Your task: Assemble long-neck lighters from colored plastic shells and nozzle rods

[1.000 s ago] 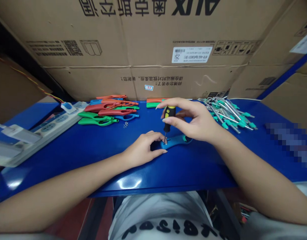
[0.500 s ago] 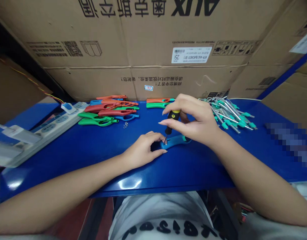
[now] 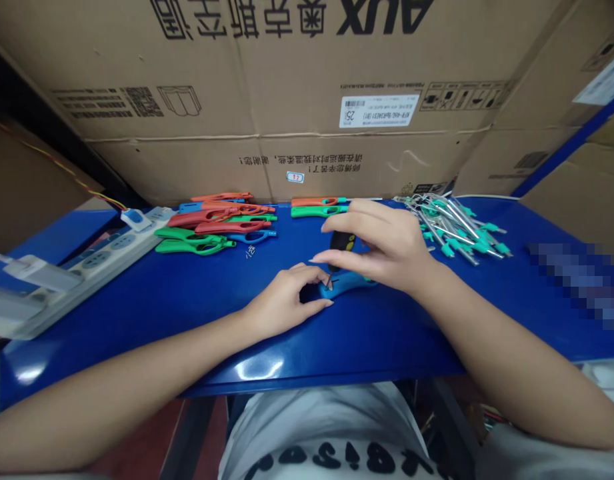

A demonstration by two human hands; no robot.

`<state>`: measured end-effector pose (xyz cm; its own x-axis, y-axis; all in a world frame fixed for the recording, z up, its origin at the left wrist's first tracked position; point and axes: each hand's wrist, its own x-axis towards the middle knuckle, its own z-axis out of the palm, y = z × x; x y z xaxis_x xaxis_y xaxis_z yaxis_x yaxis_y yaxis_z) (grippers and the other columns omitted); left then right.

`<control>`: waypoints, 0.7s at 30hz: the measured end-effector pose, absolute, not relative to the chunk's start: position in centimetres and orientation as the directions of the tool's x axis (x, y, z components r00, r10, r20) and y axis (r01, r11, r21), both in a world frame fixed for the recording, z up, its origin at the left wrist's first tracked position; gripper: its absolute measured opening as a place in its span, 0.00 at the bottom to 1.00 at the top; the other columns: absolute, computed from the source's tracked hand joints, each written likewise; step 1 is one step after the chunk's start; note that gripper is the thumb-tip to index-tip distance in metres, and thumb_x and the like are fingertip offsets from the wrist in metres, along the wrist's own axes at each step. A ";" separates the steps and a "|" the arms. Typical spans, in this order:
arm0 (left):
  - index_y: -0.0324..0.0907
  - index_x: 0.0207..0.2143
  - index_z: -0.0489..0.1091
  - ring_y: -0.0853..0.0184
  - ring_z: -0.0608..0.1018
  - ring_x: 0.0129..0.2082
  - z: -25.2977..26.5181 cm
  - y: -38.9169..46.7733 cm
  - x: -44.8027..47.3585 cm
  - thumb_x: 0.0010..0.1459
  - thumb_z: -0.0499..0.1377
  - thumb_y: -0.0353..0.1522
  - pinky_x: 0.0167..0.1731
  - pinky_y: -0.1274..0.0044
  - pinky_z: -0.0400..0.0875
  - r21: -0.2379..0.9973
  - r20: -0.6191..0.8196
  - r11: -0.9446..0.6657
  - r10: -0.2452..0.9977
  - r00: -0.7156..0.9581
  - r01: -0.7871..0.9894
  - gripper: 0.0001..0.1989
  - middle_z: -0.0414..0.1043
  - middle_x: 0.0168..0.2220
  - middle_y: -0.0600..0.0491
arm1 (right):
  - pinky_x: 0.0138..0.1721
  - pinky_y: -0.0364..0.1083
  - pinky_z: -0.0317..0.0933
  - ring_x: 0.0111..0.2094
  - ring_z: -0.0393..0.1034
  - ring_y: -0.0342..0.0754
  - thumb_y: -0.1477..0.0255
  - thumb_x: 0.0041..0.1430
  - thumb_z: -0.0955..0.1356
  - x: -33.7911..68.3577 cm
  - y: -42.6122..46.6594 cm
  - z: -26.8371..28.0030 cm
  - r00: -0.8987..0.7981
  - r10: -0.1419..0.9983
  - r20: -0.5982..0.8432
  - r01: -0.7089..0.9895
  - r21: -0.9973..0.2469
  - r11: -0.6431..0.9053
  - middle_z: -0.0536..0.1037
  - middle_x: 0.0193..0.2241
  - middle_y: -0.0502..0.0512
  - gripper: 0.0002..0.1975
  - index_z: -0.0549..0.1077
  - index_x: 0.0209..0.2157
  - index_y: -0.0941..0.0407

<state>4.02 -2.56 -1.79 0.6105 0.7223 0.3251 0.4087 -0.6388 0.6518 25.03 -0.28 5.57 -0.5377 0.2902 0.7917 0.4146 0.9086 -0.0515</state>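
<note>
My right hand [image 3: 391, 248] grips a screwdriver [image 3: 339, 249] with a black and yellow handle, its thumb and fingers around the sides. The screwdriver stands upright, its thin shaft pointing down at the left end of a blue lighter handle [image 3: 347, 284]. That lighter handle lies flat on the blue table, with a bit of green at its right end, partly hidden below my right hand. My left hand [image 3: 281, 298] rests on the table and pinches the left end of the lighter handle, the fingers close to the screwdriver's tip.
Red, orange, green and blue lighter shells [image 3: 211, 225] are piled at the back left, with small screws [image 3: 250, 251] close by. Two lighters [image 3: 314, 211] lie at the back. Metal rods with green ends [image 3: 461, 230] form a heap at right. A power strip [image 3: 94, 263] is at left.
My right hand has shifted and turned around the screwdriver, whose handle now shows its yellow marks on the right side. My left hand and the blue lighter handle have stayed nearly still.
</note>
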 end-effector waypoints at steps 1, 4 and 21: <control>0.43 0.40 0.72 0.64 0.79 0.43 -1.7 -2.6 4.0 0.58 0.67 0.30 0.47 0.72 0.72 0.647 0.326 -0.641 0.722 0.610 0.413 0.09 0.79 0.41 0.55 | 0.37 0.44 0.68 0.35 0.76 0.47 0.59 0.65 0.69 25.2 -0.2 5.5 -0.566 0.271 0.779 0.421 -0.010 0.907 0.81 0.36 0.56 0.17 0.77 0.47 0.57; 0.43 0.40 0.72 0.64 0.79 0.42 -1.5 -2.6 4.0 0.58 0.67 0.31 0.47 0.71 0.73 0.647 0.309 -0.631 0.731 0.608 0.429 0.08 0.79 0.41 0.54 | 0.42 0.45 0.69 0.44 0.76 0.48 0.66 0.73 0.60 25.1 -0.2 5.6 -0.608 0.339 0.718 0.365 -0.127 0.922 0.80 0.48 0.58 0.18 0.70 0.58 0.55; 0.43 0.40 0.73 0.64 0.79 0.42 -1.4 -2.7 4.1 0.57 0.67 0.30 0.45 0.73 0.73 0.645 0.319 -0.632 0.734 0.600 0.430 0.09 0.79 0.41 0.54 | 0.33 0.41 0.70 0.33 0.75 0.40 0.68 0.75 0.56 24.2 -0.9 5.5 -0.593 0.478 0.648 0.146 -0.497 0.855 0.78 0.49 0.58 0.19 0.66 0.61 0.55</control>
<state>4.05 -2.69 -1.41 0.6001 0.7337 0.3187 0.4297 -0.6317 0.6452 24.23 -0.95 5.50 -0.5935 0.4777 0.6478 0.1457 0.8553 -0.4973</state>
